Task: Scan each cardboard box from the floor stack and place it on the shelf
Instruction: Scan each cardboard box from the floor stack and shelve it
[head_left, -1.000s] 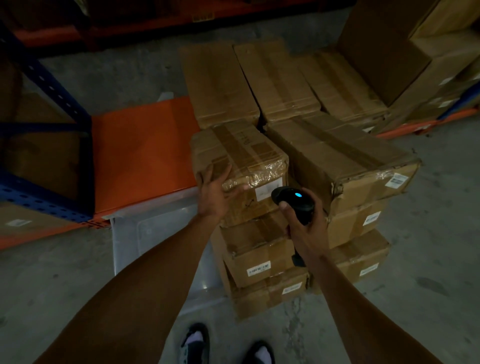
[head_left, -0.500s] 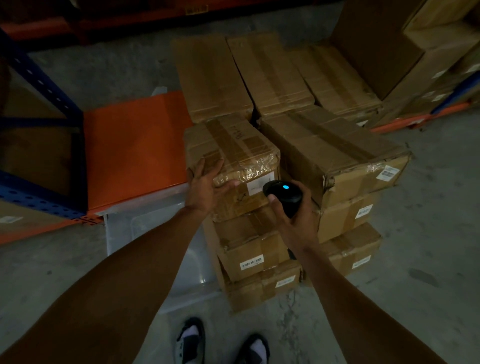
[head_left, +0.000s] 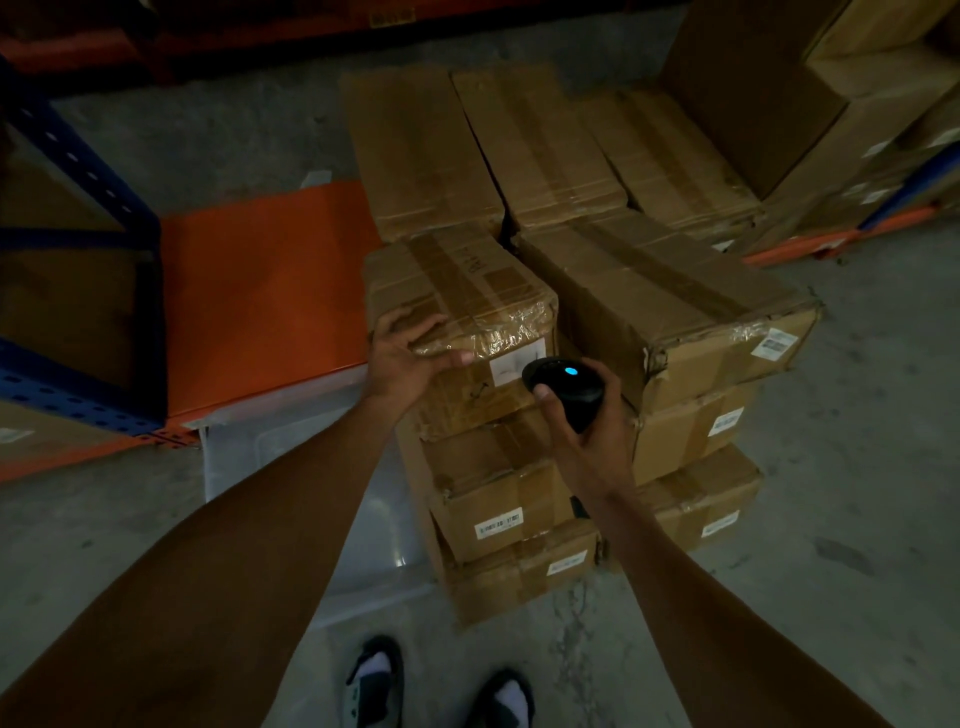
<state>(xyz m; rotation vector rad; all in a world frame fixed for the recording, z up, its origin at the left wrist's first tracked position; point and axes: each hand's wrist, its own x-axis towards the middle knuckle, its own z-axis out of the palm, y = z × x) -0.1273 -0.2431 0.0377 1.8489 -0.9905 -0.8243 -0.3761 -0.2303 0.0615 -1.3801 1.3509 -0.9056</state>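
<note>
- Head view: the top cardboard box (head_left: 457, 301) lies flat on the near-left column of the floor stack (head_left: 519, 499); its long axis runs away from the person and slightly left, and its short labelled end faces back toward the person
- The white label (head_left: 511, 366) on that near end sits just right of the left thumb tip and just left of the scanner's nose
- The scanner (head_left: 563, 387) is black with a blue light lit on top; its head points left and away, at the label, while its handle runs down into the right palm
- Since half a second ago the scanner head has closed in on the label and now nearly touches the box end; the left thumb has slid further right along the taped top edge; the box itself has not shifted
- Left hand (head_left: 402, 358): fingers spread and fairly straight, lying over the near-left top corner of the box, the thumb stretched along the front edge; it presses rather than grips
- Right hand (head_left: 587, 431): fingers curled tight round the scanner handle, thumb up on the left side of the head
- An orange shelf (head_left: 260, 291) deck lies left of the left hand's fingers, well apart from them
- More boxes (head_left: 670, 301) sit just beyond the right hand's fingers
</note>
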